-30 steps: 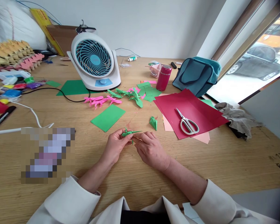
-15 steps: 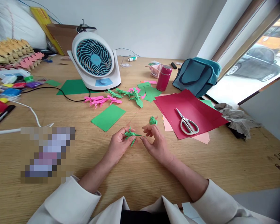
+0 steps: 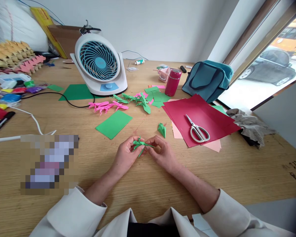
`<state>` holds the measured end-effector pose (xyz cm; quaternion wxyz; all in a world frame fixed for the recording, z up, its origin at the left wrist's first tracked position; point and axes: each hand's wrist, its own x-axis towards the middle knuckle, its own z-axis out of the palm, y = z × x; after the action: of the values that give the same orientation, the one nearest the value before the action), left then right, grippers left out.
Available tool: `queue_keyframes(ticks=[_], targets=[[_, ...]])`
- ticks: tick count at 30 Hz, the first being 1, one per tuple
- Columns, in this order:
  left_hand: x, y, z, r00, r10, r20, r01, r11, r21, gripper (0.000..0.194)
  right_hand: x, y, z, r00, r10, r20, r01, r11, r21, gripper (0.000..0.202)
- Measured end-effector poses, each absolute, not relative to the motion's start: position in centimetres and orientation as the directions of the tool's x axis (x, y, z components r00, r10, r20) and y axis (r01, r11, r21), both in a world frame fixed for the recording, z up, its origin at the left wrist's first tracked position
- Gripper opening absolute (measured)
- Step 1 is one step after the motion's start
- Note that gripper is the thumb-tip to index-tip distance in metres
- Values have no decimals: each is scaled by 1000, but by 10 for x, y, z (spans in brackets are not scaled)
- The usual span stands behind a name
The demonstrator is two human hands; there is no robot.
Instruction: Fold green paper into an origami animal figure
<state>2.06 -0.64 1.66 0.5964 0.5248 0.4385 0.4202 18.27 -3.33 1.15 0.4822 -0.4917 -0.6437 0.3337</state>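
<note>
Between the fingers of my left hand point(image 3: 126, 152) is a green folded-paper figure point(image 3: 139, 144) with thin, narrow limbs. My right hand point(image 3: 162, 154) pinches the figure's right side, where a slim strip sticks out past the fingertips. Both hands are close together just above the table, and parts of the figure are hidden by the fingers. A smaller green folded-paper piece point(image 3: 162, 130) lies just beyond my right hand. Farther off to the left is a flat green paper sheet point(image 3: 114, 124).
White-handled scissors point(image 3: 198, 131) lie on red paper sheets point(image 3: 215, 113) at the right. Pink folded figures point(image 3: 106, 107) and green folded figures point(image 3: 144, 103) are behind the hands. Beyond stand a fan point(image 3: 100, 62), a red flask point(image 3: 173, 82) and a blue bag point(image 3: 207, 80).
My right hand has moved left and closed on the right side of the green figure, from just beside it. The left hand keeps its hold. More of the smaller green piece shows.
</note>
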Motion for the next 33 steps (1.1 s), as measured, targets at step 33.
queue_keyframes(ticks=[33], targets=[[15,-9,14,235,969,82,254,-142,957,18,184,-33,10,-74,872,484,370,475,-798,13]])
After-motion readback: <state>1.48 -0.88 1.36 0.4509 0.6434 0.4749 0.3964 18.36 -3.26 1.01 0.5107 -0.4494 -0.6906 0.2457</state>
